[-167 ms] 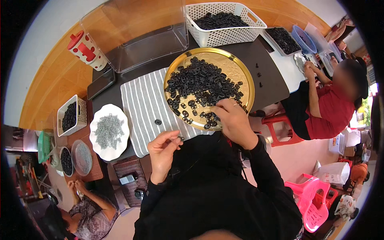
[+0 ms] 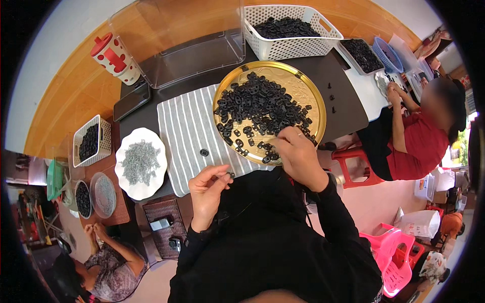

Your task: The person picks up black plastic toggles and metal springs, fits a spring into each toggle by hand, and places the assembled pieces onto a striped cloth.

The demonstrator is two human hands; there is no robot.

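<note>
My left hand [image 2: 206, 193] is raised at the near edge of the striped grey cloth [image 2: 185, 117], its thumb and fingertips pinching a small dark part [image 2: 232, 174]. My right hand [image 2: 300, 157] reaches over the near right side of a round gold tray [image 2: 320, 103]. Its fingers are bent together among loose black plastic pieces [image 2: 260, 101], and whatever they grip is hidden. The pieces are small, flat and rounded, with holes, heaped mostly toward the tray's far side. A single black piece [image 2: 204, 152] lies on the cloth, left of the tray.
A white scalloped plate [image 2: 121, 174] of small clear-grey parts stands left of the cloth. Behind are a clear plastic bin [image 2: 192, 65], a phone [image 2: 132, 103], a spotted tumbler [image 2: 115, 59] and a white basket [image 2: 283, 48] of black pieces. Co-workers sit at left and right.
The view has shifted slightly, so the table things appear a little further right and lower. Both hands keep nearly the same pose; my right hand stays at the pieces on the tray.
</note>
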